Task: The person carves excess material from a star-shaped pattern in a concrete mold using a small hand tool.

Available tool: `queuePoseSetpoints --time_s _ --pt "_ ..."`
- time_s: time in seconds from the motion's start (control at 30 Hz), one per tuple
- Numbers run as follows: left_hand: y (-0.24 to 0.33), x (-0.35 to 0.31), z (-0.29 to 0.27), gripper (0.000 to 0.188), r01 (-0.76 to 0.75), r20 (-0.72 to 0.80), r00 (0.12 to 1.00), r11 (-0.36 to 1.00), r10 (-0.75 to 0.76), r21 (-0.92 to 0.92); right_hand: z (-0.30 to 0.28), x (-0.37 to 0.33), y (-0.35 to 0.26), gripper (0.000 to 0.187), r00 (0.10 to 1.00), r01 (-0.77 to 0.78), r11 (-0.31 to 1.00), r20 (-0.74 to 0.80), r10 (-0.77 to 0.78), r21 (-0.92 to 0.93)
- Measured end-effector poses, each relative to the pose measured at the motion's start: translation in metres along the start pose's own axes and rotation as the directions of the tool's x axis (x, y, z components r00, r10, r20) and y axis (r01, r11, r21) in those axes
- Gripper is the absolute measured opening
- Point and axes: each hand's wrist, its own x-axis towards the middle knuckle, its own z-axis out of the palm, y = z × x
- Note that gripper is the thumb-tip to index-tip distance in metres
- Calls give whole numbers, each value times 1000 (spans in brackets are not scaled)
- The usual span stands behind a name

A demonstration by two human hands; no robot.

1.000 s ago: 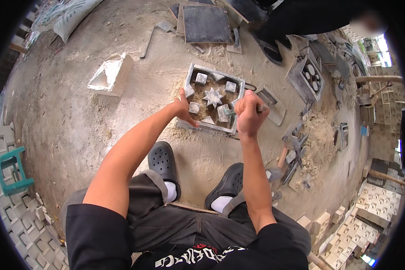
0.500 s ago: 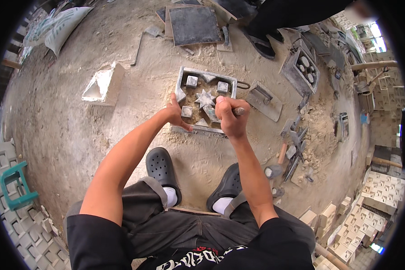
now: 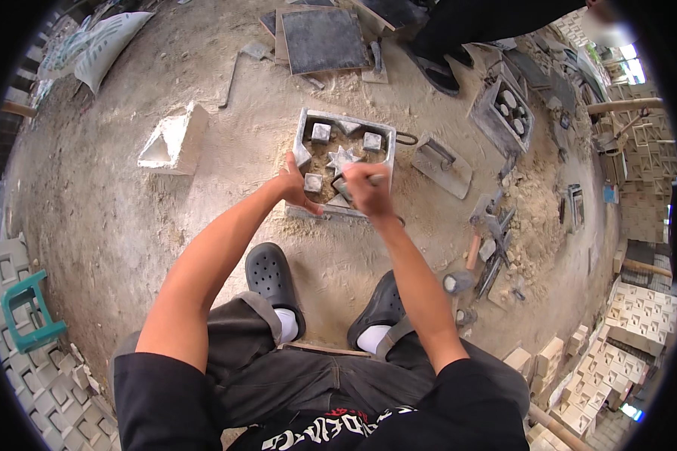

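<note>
In front of me on the ground is a rectangular metal mould (image 3: 306, 122). Inside it stand square blocks (image 3: 372, 142), triangular wedges along the walls and a star-shaped core (image 3: 341, 159), with sandy mix between them. My left hand (image 3: 297, 189) lies spread against the mould's near left corner, thumb and fingers apart. Over the near right part of the mould, my right hand (image 3: 370, 189) is closed round the handle of a small trowel. Motion smears that hand, and the trowel's blade (image 3: 341, 186) is partly hidden beside the star.
Right of the mould lies a flat float (image 3: 442, 167) with a handle. Beyond it are a second mould (image 3: 504, 113), a sand heap (image 3: 538, 225) and a hammer (image 3: 474, 252). A pale block (image 3: 179, 143) stands left; dark boards (image 3: 325, 41) and another person's leg (image 3: 459, 30) are at the far side.
My right hand has moved a little left and toward me with the trowel, its grip turning. The left hand stays at the mould's corner.
</note>
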Motion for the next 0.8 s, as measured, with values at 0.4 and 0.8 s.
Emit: queuePoseSetpoints --time_s 0.4,0.8 --pt "-1 1 -4 165 23 8 1000 1000 -23 12 5 -3 1 37 992 -107 994 -70 104 -33" --pt "-6 2 -1 165 12 -3 1000 997 -12 -78 10 5 1 37 998 -68 997 0 68 36"
